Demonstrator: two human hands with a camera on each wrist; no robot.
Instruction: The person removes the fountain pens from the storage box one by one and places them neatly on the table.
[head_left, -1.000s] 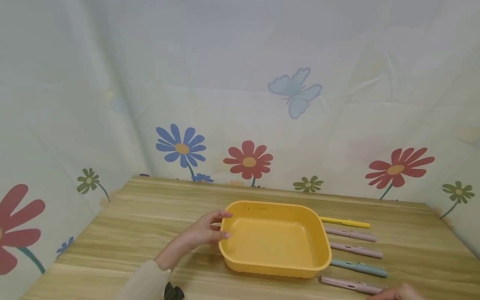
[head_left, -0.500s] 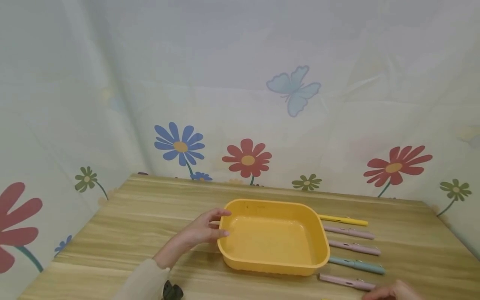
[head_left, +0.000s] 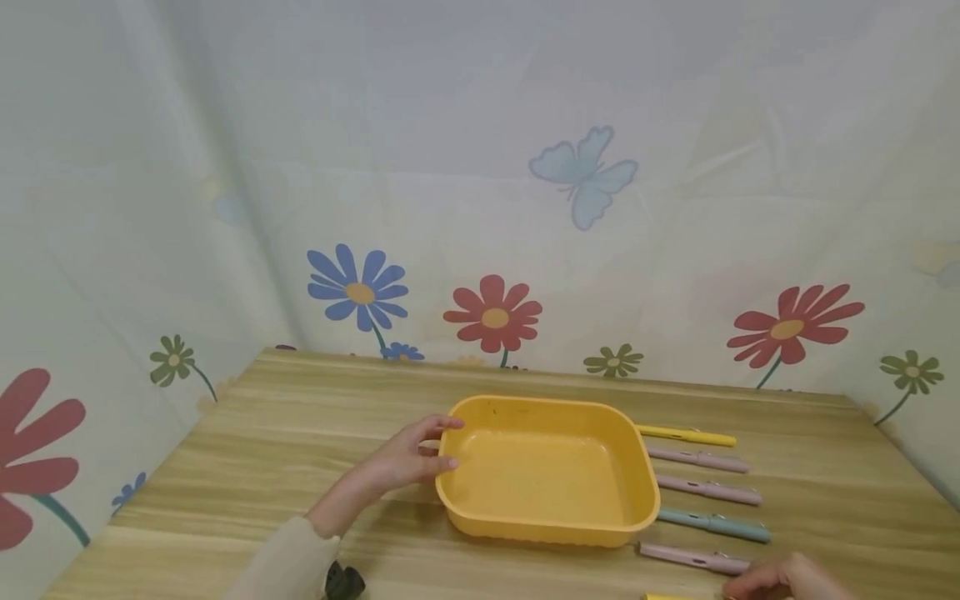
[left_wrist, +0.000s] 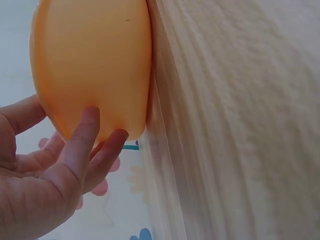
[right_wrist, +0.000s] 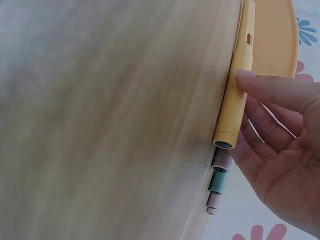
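My left hand [head_left: 408, 458] grips the left wall of a yellow rectangular plastic basin [head_left: 555, 533], fingers curled about its rim. In the left wrist view, fingertips [left_wrist: 90, 117] lie against the basin's outer wall [left_wrist: 95, 55]. At the lower right of the head view, my right hand [head_left: 787, 577] is partly cut off by the frame. The right wrist view shows it pinching a yellow pen [right_wrist: 234, 107] between thumb and fingers, low along the tabletop. Part of this yellow pen [head_left: 666, 597] peeks in at the head view's bottom edge.
Right of the basin lie several capped pens in a row: a yellow pen [head_left: 686, 435], a pink pen [head_left: 701, 458], another pink pen [head_left: 711, 490], a teal pen [head_left: 716, 525] and a nearer pink pen [head_left: 690, 557]. A flower-printed curtain [head_left: 450, 208] stands behind the wooden table [head_left: 337, 392].
A yellow pen has come into sight at the head view's bottom edge, beside my right hand, which has shifted slightly left. My left hand keeps its grip on the basin.
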